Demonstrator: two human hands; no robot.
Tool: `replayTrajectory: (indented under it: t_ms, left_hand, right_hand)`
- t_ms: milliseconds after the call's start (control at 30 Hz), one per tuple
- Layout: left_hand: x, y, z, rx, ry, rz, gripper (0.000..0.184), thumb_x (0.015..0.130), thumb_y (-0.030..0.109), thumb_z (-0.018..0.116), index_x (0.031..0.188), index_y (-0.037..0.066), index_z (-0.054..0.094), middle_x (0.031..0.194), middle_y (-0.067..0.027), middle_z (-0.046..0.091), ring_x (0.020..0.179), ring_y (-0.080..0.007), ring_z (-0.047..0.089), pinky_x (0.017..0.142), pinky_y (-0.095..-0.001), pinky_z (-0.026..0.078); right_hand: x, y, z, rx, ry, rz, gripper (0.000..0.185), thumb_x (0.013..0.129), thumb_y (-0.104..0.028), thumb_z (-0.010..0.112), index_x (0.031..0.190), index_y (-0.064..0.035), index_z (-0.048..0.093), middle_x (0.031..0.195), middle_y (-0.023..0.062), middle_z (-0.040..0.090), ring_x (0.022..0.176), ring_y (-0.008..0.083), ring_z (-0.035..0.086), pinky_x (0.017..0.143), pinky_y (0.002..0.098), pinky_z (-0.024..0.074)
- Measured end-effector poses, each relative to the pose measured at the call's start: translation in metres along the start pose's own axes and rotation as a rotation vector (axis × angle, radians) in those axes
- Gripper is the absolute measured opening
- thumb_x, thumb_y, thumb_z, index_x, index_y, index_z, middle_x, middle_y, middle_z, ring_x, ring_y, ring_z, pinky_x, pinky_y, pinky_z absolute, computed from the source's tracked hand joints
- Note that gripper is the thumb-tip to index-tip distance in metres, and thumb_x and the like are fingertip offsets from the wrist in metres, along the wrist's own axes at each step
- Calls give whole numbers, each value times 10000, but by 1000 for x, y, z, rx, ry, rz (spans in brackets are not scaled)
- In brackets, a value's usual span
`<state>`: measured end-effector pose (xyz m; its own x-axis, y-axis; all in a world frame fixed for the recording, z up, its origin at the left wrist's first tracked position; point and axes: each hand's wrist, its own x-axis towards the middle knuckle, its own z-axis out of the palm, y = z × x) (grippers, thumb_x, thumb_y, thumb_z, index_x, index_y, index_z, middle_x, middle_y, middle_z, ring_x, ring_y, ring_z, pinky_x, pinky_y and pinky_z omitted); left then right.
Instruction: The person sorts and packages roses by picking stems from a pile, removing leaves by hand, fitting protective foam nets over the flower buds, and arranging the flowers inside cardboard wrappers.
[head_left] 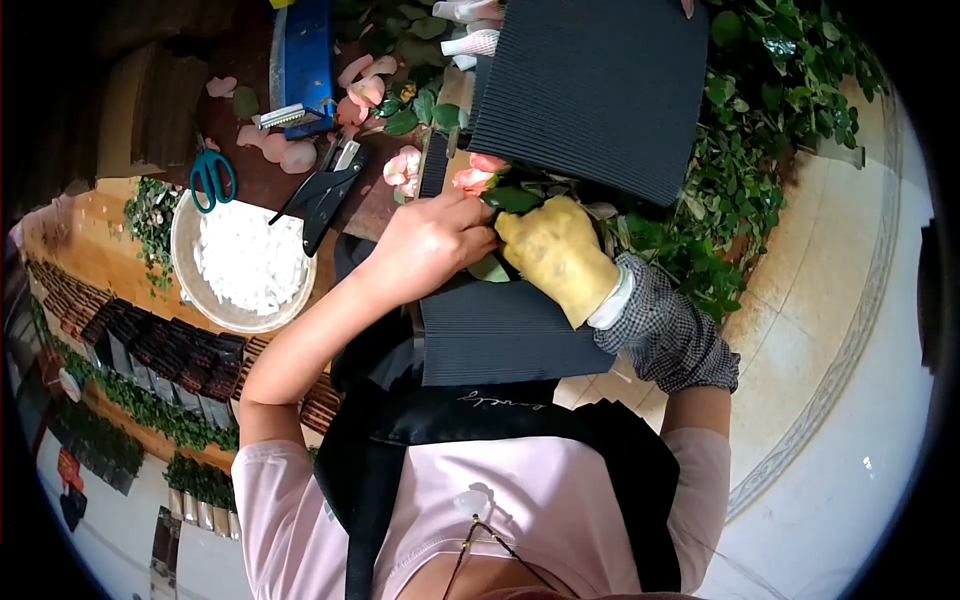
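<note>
My left hand (432, 240) is bare, its fingers closed together just below a pink-orange rose (474, 176); what they pinch is hidden. Beside it, my right hand (558, 250) wears a yellow glove and is wrapped round the leafy rose stems. Green leaves (512, 198) show between and above the two hands. A paler pink rose bloom (403, 169) lies just above my left hand. Black ribbed sheeting (590, 90) stretches behind the hands, and another ribbed piece (510, 335) is below them.
To the left are a basket (183, 262) of white pieces, teal scissors (212, 180), a black stapler-like tool (325, 195) and a blue holder (306, 60). Loose petals (298, 156) are scattered there. Piled greenery (735, 170) lies at the right. White mesh sleeves (470, 43) sit at the top.
</note>
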<state>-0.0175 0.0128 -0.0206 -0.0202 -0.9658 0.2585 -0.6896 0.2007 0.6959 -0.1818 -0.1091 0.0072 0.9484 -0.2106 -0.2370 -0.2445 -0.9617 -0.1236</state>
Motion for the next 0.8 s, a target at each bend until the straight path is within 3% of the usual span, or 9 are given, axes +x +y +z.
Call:
replayTrajectory:
  t_ms: [33,200,267,333,400,467,533,633,800]
  left_hand:
    - [-3,-2,3,-37,2,10,186,740,165,798,891,78,734,896,-33,657,818,-218,659,695,-330,552]
    - [-10,-5,1,-244,34,-24,163,715,112,819,838,51,732,799,-35,638,723,-236,649,644,-350,545]
    - [-16,-4,-16,-294,-54,-71,149,755,180,799,785,60,715,809,-23,655,784,-225,664,648,-360,548]
    - [-28,-4,-30,-224,-145,-186,136,760,170,796,783,62,716,796,-48,642,792,-247,663,656,-381,543]
    - [-47,-14,-50,-127,-29,-458,135,814,3,724,948,5,704,854,-156,621,776,-350,632,675,-421,512]
    - [-48,-7,-64,199,233,-776,273,872,-18,660,1144,-4,642,1038,-196,620,883,-376,667,692,-411,529]
    - [-54,-8,-63,354,286,-757,190,879,13,679,1069,3,683,927,-170,656,807,-354,686,646,-396,531]
    - [-51,1,-47,257,188,-641,135,864,148,748,811,26,720,675,-119,658,617,-304,664,573,-389,518]
    - [-44,-1,-14,190,222,-646,148,889,164,722,869,21,689,768,-140,667,680,-340,666,611,-405,529]
  right_hand:
    - [0,3,-4,49,68,-60,112,769,-175,664,671,-157,612,564,30,616,542,194,641,533,351,479]
    - [-1,6,-5,101,163,-68,151,771,-193,670,637,-160,608,553,30,593,514,210,607,536,369,468]
    - [-2,5,-4,118,175,-73,161,773,-194,671,629,-160,609,551,31,586,502,218,595,539,373,467]
    - [-3,7,-6,155,74,-57,124,804,-194,756,785,-87,698,590,81,603,561,248,599,589,384,506]
    - [-5,9,-9,174,87,-69,124,800,-197,760,819,-89,703,609,71,601,580,239,597,608,379,507]
    - [-10,9,-10,196,96,-85,134,797,-201,764,852,-91,709,628,60,600,598,229,594,627,375,507]
    - [-12,8,-12,182,50,-67,190,788,-213,772,929,-99,717,668,42,598,641,213,594,656,362,505]
    - [-2,-2,-21,164,114,-81,124,830,-218,700,816,-115,633,641,69,606,593,244,609,605,391,492]
    - [-5,3,-12,46,38,-118,164,812,-238,752,877,-114,667,613,40,571,584,216,579,601,370,469]
